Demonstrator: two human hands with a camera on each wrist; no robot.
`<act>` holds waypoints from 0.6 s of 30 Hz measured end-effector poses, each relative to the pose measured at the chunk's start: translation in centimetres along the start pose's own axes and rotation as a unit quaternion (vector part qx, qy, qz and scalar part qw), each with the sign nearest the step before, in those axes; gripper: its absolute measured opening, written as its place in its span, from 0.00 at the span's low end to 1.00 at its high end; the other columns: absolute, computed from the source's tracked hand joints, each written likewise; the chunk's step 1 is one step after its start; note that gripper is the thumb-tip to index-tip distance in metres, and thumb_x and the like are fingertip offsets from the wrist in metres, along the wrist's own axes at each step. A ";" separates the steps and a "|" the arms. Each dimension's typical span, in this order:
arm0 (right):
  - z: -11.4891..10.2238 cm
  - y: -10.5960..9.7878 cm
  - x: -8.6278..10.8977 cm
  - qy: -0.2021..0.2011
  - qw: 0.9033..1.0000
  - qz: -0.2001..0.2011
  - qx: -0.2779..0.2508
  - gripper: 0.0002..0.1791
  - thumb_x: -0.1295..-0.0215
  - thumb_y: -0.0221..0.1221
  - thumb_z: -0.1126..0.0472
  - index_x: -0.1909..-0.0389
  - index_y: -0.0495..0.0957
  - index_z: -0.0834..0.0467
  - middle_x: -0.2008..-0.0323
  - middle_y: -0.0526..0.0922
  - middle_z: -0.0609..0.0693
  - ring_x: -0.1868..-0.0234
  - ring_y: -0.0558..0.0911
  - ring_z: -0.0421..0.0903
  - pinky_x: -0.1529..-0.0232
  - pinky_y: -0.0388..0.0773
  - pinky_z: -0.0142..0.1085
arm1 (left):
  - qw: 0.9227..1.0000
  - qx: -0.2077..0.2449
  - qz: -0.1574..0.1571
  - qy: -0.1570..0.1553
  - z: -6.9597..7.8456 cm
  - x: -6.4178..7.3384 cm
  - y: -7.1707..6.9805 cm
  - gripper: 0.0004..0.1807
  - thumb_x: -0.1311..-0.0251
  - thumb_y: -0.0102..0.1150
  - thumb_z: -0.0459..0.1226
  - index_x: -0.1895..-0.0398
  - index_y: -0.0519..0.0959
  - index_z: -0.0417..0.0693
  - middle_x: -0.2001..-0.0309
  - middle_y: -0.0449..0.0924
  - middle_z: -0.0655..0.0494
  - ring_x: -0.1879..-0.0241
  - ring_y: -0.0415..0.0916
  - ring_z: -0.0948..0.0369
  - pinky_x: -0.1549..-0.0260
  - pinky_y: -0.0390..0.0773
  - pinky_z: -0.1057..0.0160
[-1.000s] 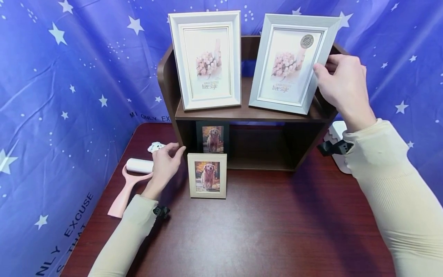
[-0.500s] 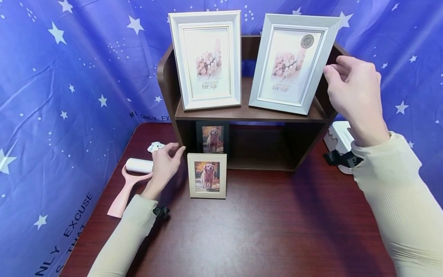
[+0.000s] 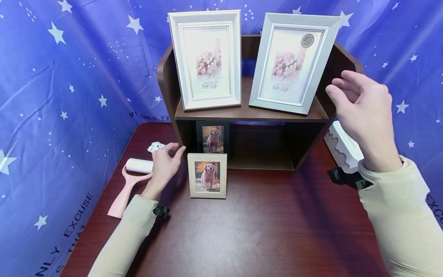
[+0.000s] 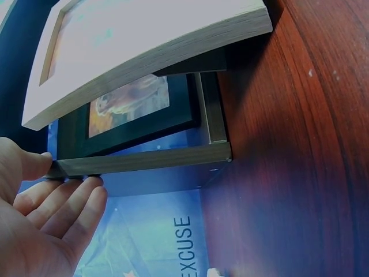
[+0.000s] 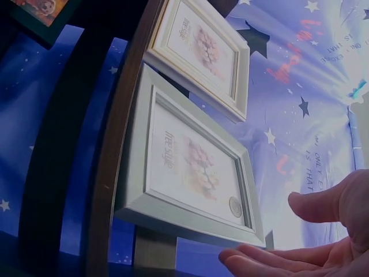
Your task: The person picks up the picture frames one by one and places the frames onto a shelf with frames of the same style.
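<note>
My left hand point(image 3: 165, 163) pinches the front edge of the left side panel of a dark brown wooden shelf point(image 3: 249, 161); in the left wrist view the thumb point(image 4: 36, 164) lies on one face and the fingers on the other. My right hand point(image 3: 367, 115) is in the air right of the shelf, fingers relaxed, thumb apart, holding nothing. Nearest to it leans a grey picture frame point(image 3: 257, 77) on the upper board, slightly turned. Beside that stands a white picture frame point(image 3: 178, 65). A pale wooden frame point(image 3: 223, 181) with a dog photo stands on the table before the shelf.
A dark frame point(image 3: 227, 138) with a dog photo stands in the lower compartment. Left on the table point(image 3: 263, 231) are a pink-handled lint roller point(image 3: 122, 198) and a small white item point(image 3: 155, 146). A white scalloped-edged object point(image 3: 347, 150) lies right of the shelf. Starry blue cloth hangs behind.
My right hand has let go of the grey frame's right edge and drawn away to the right and down, its fingers spreading. The left hand and all the frames stay put.
</note>
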State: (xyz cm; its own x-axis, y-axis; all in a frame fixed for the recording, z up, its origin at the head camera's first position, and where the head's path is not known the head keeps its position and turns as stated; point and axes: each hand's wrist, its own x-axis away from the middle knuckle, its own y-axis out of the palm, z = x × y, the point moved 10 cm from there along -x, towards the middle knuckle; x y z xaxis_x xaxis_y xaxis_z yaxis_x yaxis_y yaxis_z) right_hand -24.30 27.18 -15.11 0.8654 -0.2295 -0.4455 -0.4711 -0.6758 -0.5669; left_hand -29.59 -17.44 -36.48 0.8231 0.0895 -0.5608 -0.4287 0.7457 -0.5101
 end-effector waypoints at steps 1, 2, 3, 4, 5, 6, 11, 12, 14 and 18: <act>0.1 0.0 0.2 -0.005 1.000 0.002 0.000 0.26 0.36 0.59 0.53 0.39 0.73 0.59 0.49 0.81 0.51 0.58 0.79 0.28 0.52 0.70 0.23 | 1.000 0.001 -0.001 -0.001 0.0 0.0 0.0 0.13 0.42 0.66 0.43 0.63 0.84 0.40 0.70 0.85 0.49 0.71 0.80 0.57 0.65 0.74 0.56; 0.1 -0.1 0.5 -0.009 1.000 0.004 -0.004 0.26 0.36 0.60 0.54 0.40 0.74 0.59 0.50 0.82 0.51 0.58 0.79 0.28 0.52 0.71 0.24 | 1.000 0.001 -0.002 -0.002 0.0 0.0 0.0 0.13 0.42 0.65 0.43 0.63 0.84 0.40 0.69 0.85 0.49 0.71 0.80 0.56 0.65 0.74 0.56; 0.3 0.0 0.7 -0.013 1.000 0.006 -0.010 0.25 0.37 0.61 0.54 0.41 0.74 0.60 0.51 0.82 0.51 0.58 0.79 0.28 0.52 0.71 0.24 | 1.000 0.001 -0.002 -0.002 0.0 0.0 0.0 0.13 0.42 0.65 0.42 0.63 0.84 0.40 0.69 0.85 0.49 0.71 0.80 0.56 0.64 0.73 0.55; 0.4 0.0 0.9 -0.017 1.000 0.009 -0.015 0.25 0.38 0.62 0.55 0.42 0.75 0.60 0.51 0.82 0.51 0.58 0.79 0.28 0.52 0.71 0.24 | 1.000 0.000 -0.002 -0.002 0.0 0.0 0.0 0.13 0.42 0.65 0.42 0.63 0.84 0.40 0.69 0.85 0.49 0.70 0.80 0.56 0.63 0.73 0.55; 0.5 0.1 1.1 -0.021 1.000 0.011 -0.019 0.24 0.38 0.63 0.55 0.42 0.75 0.61 0.52 0.83 0.51 0.58 0.79 0.29 0.52 0.72 0.25 | 1.000 -0.001 -0.001 -0.002 -0.1 0.0 0.0 0.13 0.42 0.65 0.42 0.63 0.84 0.40 0.69 0.85 0.49 0.70 0.80 0.56 0.64 0.73 0.55; 0.6 0.2 1.3 -0.025 0.999 0.015 -0.022 0.24 0.39 0.63 0.56 0.43 0.76 0.61 0.53 0.83 0.51 0.59 0.79 0.28 0.53 0.72 0.24 | 1.000 -0.001 -0.001 -0.002 -0.1 0.0 -0.1 0.13 0.42 0.65 0.42 0.63 0.84 0.40 0.69 0.85 0.49 0.71 0.80 0.56 0.64 0.73 0.55; 1.6 0.7 2.5 -0.037 0.999 0.018 -0.001 0.23 0.39 0.63 0.55 0.46 0.78 0.61 0.54 0.83 0.54 0.62 0.78 0.24 0.58 0.72 0.20 | 1.000 -0.005 -0.002 -0.005 -0.2 -0.1 -0.1 0.14 0.42 0.65 0.43 0.62 0.84 0.40 0.69 0.85 0.49 0.74 0.79 0.57 0.68 0.74 0.56; 1.8 0.8 2.7 -0.038 0.999 0.017 0.007 0.22 0.39 0.63 0.54 0.46 0.78 0.61 0.55 0.84 0.54 0.63 0.78 0.23 0.59 0.72 0.19 | 1.000 -0.005 -0.003 -0.007 -0.3 -0.1 0.0 0.14 0.41 0.65 0.43 0.62 0.84 0.40 0.69 0.85 0.49 0.74 0.79 0.57 0.68 0.74 0.56; 2.3 1.0 3.2 -0.042 0.999 0.014 0.022 0.22 0.38 0.63 0.53 0.47 0.79 0.61 0.56 0.84 0.55 0.65 0.76 0.20 0.61 0.70 0.18 | 1.000 -0.006 -0.006 -0.009 -0.3 -0.1 0.0 0.14 0.41 0.65 0.44 0.62 0.84 0.40 0.69 0.85 0.50 0.75 0.78 0.57 0.68 0.74 0.56; 3.1 1.6 4.2 -0.051 0.998 0.009 0.034 0.21 0.38 0.62 0.51 0.49 0.80 0.60 0.58 0.84 0.57 0.66 0.73 0.17 0.52 0.64 0.20 | 1.000 -0.005 -0.005 -0.009 -0.3 0.0 -0.1 0.15 0.41 0.65 0.44 0.62 0.84 0.40 0.69 0.85 0.49 0.76 0.78 0.58 0.67 0.74 0.56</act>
State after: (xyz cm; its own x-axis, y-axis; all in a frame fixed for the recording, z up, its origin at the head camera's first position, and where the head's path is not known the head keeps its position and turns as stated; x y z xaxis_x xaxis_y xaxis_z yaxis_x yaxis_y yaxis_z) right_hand -21.96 27.31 -19.96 0.8368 -0.1668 -0.5215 -0.4996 -0.6223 -0.6027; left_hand -29.70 -17.68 -36.61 0.8336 0.0940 -0.5442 -0.4242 0.7401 -0.5219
